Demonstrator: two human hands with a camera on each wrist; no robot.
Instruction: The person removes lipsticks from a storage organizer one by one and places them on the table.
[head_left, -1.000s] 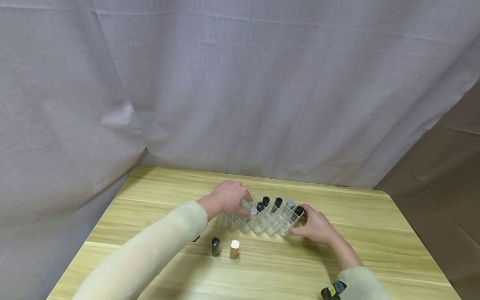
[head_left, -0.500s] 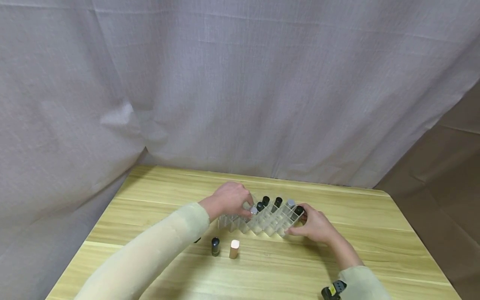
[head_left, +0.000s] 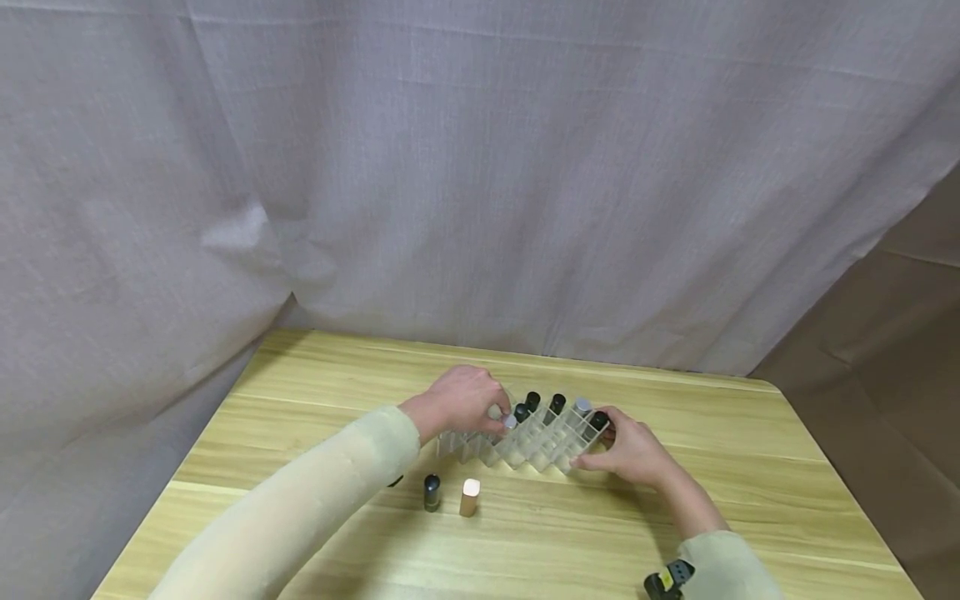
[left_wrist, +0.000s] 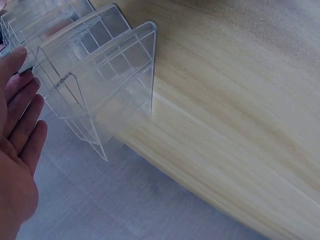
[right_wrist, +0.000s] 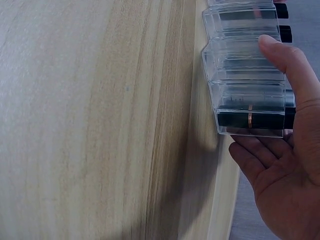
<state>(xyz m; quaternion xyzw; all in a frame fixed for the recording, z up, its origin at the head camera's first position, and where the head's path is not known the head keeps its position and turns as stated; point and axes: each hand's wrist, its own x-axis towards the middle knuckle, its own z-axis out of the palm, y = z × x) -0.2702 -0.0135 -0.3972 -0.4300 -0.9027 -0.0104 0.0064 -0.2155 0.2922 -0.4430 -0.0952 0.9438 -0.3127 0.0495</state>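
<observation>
A clear acrylic lipstick organizer (head_left: 540, 450) with diamond-shaped slots stands on the wooden table. At its left part, my left hand (head_left: 467, 400) pinches a silver-capped lipstick (head_left: 510, 422) between thumb and fingers; its lower part is hidden among the slots. In the left wrist view, the other fingers (left_wrist: 34, 145) extend beside the organizer's clear walls (left_wrist: 125, 70). My right hand (head_left: 633, 450) grips the right end, thumb on the front and fingers around the side. Under that hand, a black lipstick (right_wrist: 237, 120) with a copper band shows through the plastic.
Several black-capped lipsticks (head_left: 557, 404) and another silver-capped one (head_left: 582, 407) fill back and right slots. On the table in front stand a black lipstick (head_left: 431, 493) and a rose-gold one (head_left: 469, 497). A dark item (head_left: 396, 481) peeks out by the left sleeve. A grey curtain (head_left: 480, 183) hangs behind.
My left hand has moved slightly right, and its thumb and fingers have closed in on the silver-capped lipstick. My right hand has stayed on the organizer's end.
</observation>
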